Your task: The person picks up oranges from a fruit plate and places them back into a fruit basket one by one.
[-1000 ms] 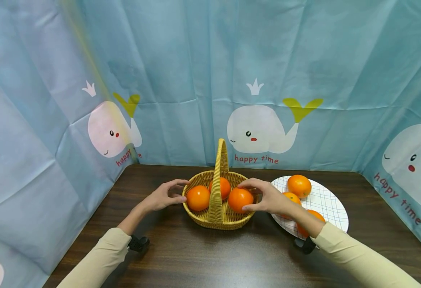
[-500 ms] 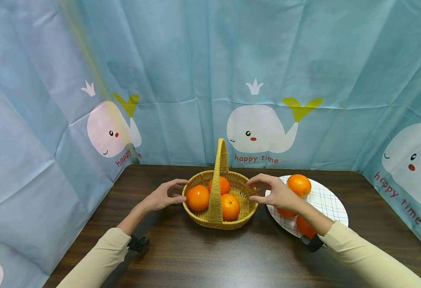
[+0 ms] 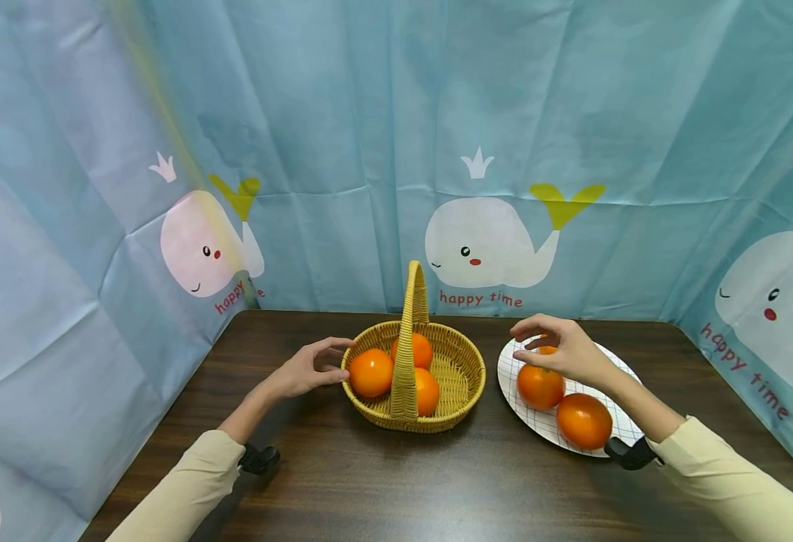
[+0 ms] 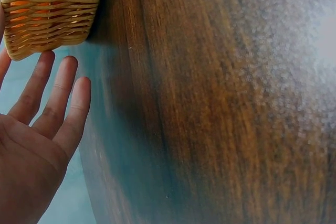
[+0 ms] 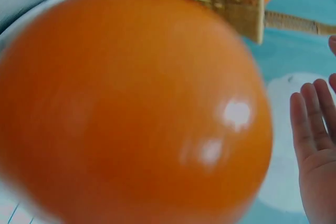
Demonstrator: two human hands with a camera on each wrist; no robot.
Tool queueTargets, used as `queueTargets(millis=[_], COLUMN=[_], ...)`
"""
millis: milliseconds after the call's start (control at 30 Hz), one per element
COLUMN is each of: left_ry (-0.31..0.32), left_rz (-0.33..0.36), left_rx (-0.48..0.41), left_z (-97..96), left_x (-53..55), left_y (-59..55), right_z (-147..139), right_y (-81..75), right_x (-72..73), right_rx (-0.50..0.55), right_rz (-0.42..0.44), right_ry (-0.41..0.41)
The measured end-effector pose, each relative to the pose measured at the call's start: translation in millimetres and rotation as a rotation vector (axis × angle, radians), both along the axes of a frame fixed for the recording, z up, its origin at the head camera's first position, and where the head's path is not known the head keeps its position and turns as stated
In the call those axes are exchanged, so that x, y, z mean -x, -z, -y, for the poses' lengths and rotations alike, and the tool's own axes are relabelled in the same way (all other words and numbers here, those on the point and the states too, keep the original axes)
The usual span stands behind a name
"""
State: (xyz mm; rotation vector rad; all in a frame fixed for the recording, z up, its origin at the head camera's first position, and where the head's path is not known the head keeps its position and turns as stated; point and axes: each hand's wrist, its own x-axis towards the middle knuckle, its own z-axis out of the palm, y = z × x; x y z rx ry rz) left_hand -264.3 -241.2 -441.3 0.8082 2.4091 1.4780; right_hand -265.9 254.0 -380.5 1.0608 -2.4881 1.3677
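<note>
My left hand (image 3: pixel 301 373) is at the left rim of a yellow wicker basket (image 3: pixel 396 423), thumb and fingers spread. In the left wrist view, its fingers look fairly straight, with a fingertip at the side of the basket (image 4: pixel 52 19). Three oranges lie inside: one at the left (image 3: pixel 371 373), one behind the handle, one partly hidden by it. Over a white checked plate (image 3: pixel 508 376), my right hand (image 3: pixel 568 350) hovers with loosely bent fingers, holding nothing. Two oranges show on the plate's near side; a third orange (image 3: pixel 547 349) is mostly covered by the hand.
The basket's tall arched handle (image 3: pixel 411 301) stands upright across its middle. Both stand on a dark wooden table (image 3: pixel 396 489), with a blue whale-print curtain (image 3: pixel 342 248) behind. One orange (image 5: pixel 136 103) fills much of the right wrist view.
My right hand has let go of an orange in the basket and moved right, over the plate. That orange has rolled left toward the handle. The left hand has stayed put.
</note>
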Motion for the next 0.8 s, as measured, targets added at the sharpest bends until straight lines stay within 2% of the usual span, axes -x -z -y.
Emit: queueTargets(millis=[200, 400, 800], left_ry=[0.002, -0.003, -0.008], left_rz=[-0.005, -0.007, -0.012], left_rx=[0.0, 0.002, 0.013], left_z=[0.3, 1.2, 0.2], left_x=[-0.1, -0.3, -1.8], left_y=[0.6, 0.8, 0.5], right_z=[-37, -66, -108], right_y=[4.4, 8.6, 27.0], right_x=[-0.8, -3.0, 1.0], right_rx=[0.0, -0.024, -0.058], right_rz=[0.028, -0.004, 0.019], right_ry=[0.074, 0.139, 0.301])
